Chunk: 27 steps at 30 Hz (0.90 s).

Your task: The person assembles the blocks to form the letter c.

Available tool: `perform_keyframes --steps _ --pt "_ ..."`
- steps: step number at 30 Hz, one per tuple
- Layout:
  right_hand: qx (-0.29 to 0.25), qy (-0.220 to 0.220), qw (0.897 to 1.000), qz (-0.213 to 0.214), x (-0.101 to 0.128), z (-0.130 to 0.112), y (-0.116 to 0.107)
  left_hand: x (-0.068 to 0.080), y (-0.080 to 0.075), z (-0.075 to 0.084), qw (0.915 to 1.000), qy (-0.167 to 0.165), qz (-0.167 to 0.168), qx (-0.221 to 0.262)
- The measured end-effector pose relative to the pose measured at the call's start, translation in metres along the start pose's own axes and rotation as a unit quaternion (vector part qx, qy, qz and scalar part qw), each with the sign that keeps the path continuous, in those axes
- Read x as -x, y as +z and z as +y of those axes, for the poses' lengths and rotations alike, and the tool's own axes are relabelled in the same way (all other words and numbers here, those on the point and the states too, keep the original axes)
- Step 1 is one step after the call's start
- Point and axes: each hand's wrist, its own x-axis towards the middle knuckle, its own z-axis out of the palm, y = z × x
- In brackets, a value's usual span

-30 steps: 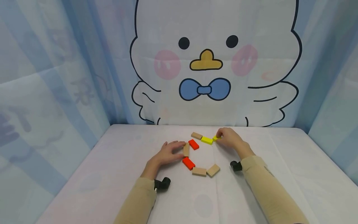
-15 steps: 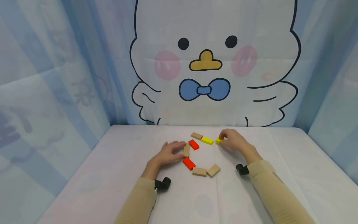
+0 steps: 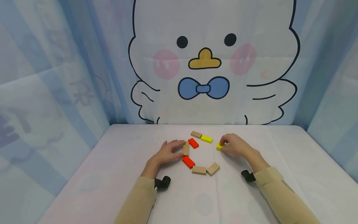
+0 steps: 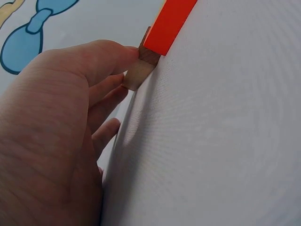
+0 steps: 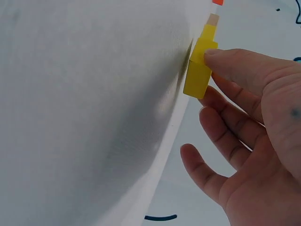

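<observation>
Several flat wooden blocks lie in a loose ring on the white tablecloth point(image 3: 117, 174). My left hand point(image 3: 179, 148) rests beside the ring's left side, its fingertips against a tan block point(image 3: 185, 148). In the left wrist view the thumb point(image 4: 117, 54) touches that tan block's point(image 4: 138, 73) end, next to a red block point(image 4: 169, 23). My right hand point(image 3: 223, 145) pinches a small yellow block point(image 3: 219, 146) at the ring's right side. In the right wrist view a fingertip point(image 5: 221, 59) lies on this yellow block point(image 5: 197, 70), with the other fingers spread below it.
The ring also holds a tan block point(image 3: 196, 134), a yellow block point(image 3: 206, 139), two red blocks point(image 3: 193, 143) point(image 3: 188, 162) and two tan blocks point(image 3: 199, 170) point(image 3: 213, 168). A curtain printed with a cartoon chick point(image 3: 207, 62) hangs behind the table.
My right hand has brought the small yellow block down and to the right, away from the other yellow block. The left hand has stayed against the tan block.
</observation>
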Motion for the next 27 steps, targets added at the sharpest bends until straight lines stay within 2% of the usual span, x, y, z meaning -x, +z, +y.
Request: perform_keyframes --steps 20,27 --pt "0.007 -0.036 0.999 -0.019 0.019 -0.013 0.008 0.001 -0.001 0.004 1.0 -0.004 0.0 0.004" --pt "-0.003 -0.028 0.999 -0.032 0.023 -0.016 0.009 0.001 -0.001 0.004 1.0 -0.002 0.002 0.002"
